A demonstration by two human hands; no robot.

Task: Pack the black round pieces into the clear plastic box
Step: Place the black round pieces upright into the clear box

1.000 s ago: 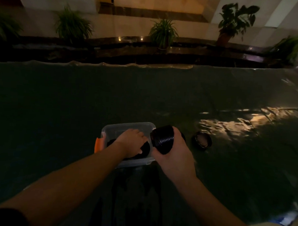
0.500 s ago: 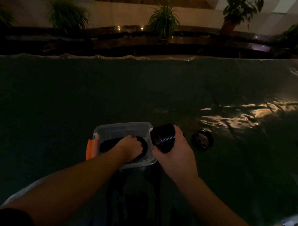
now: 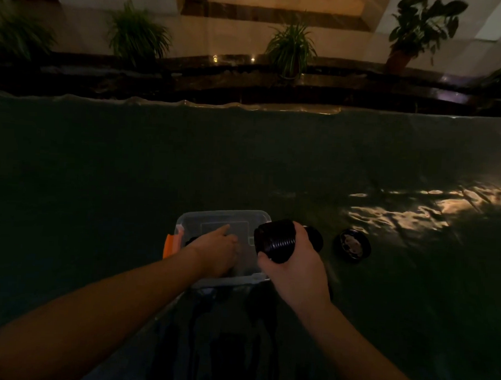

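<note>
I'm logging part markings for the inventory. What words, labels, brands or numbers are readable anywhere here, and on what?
None can be read.
Clear plastic box: a faint rectangular outline on its bottom, no legible text.
Stack of black round pieces held by the right hand: only ridges, no markings visible.
Black round piece on the table: a pale patch inside, too dark and blurred to read.

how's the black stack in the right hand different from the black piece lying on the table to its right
The stack is held off the cloth by the right hand; the loose piece lies flat, untouched. The stack is a tall ribbed column; the loose piece is one low ring with a pale centre. Both are black, round and outside the clear box.
</note>
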